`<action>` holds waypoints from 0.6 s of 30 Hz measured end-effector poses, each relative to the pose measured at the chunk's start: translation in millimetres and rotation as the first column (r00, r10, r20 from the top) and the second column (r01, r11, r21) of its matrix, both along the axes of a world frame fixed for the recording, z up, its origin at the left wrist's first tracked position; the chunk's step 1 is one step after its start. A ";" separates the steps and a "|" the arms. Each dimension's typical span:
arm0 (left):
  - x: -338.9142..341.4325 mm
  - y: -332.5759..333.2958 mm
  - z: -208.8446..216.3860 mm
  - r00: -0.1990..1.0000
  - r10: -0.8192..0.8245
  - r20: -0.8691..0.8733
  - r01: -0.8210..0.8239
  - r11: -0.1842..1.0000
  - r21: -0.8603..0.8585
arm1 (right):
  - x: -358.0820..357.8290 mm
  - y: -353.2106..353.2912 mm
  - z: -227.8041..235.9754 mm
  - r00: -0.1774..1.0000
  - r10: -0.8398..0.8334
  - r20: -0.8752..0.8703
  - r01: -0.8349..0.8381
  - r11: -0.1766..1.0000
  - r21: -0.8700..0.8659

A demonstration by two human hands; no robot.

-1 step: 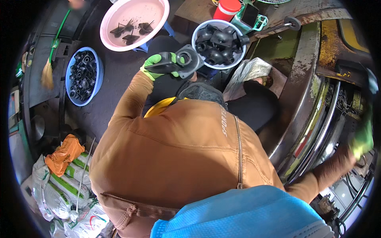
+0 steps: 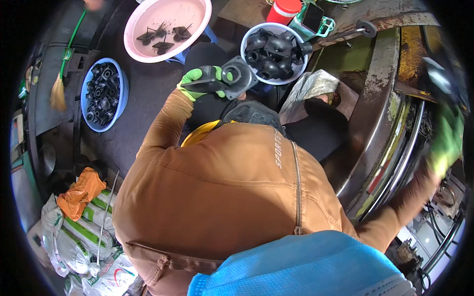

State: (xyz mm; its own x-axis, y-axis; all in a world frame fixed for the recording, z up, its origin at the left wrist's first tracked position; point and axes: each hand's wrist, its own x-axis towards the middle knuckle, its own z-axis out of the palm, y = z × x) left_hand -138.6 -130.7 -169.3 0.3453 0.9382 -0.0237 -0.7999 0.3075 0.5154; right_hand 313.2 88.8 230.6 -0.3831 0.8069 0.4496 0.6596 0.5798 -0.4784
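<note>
My left hand, in a green glove, grips a black moulded part with a square flange, a round opening and a tapering body. The part is held out in front of me, just left of a white basin piled with similar black parts. Far to the right, my gloved right hand reaches up beside a large worn machine. Motion smears its fingers, so whether they hold anything cannot be made out. A blurred shiny piece shows just above that hand.
A pink basin with a few dark pieces stands ahead. At left is a blue basin full of small black parts, beside a broom. Sacks lie lower left. A red-lidded container stands behind the white basin.
My right hand has moved upward along the machine, and the blurred shiny piece above it shows more. My left hand still holds the black part, almost unmoved.
</note>
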 end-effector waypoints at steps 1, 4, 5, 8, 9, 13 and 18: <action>-1.6 -2.6 0.4 0.995 -0.016 -0.094 0.012 0.999 -0.041 | -43.9 8.3 -36.9 0.999 -0.026 0.040 0.035 0.970 -0.241; -6.6 -3.9 5.5 1.000 0.005 0.012 -0.004 0.999 -0.047 | -155.5 45.0 -152.8 0.956 0.248 0.158 -0.084 0.745 -0.662; -8.1 -2.9 6.9 0.999 0.008 0.041 -0.005 0.998 -0.069 | -191.5 54.1 -204.6 0.975 0.160 0.153 -0.043 0.815 -0.578; -14.3 -1.6 9.1 0.987 -0.026 0.156 0.033 0.998 -0.046 | -236.4 85.6 -313.8 0.910 -0.360 -0.204 -0.070 0.353 -0.933; -15.8 -1.8 9.6 0.988 -0.031 0.154 0.036 0.999 -0.030 | -247.0 94.5 -343.5 0.852 -0.442 -0.282 -0.176 0.267 -0.948; -24.5 -5.9 12.1 0.987 -0.025 0.157 0.038 0.996 -0.083 | -264.5 122.9 -409.3 0.782 -0.571 -0.250 -0.113 0.266 -0.957; -26.2 0.0 11.7 0.982 -0.081 0.169 0.093 0.994 -0.064 | -274.6 143.9 -419.7 0.880 -0.466 -0.090 0.023 0.231 -0.973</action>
State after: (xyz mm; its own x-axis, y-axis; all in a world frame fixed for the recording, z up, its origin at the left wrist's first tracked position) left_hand -164.8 -130.7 -157.7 0.4304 0.9023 -0.0252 -0.8410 0.4110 0.3518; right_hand 38.6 232.6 -189.1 -0.1059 0.7491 -0.6539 0.3673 -0.5816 -0.7258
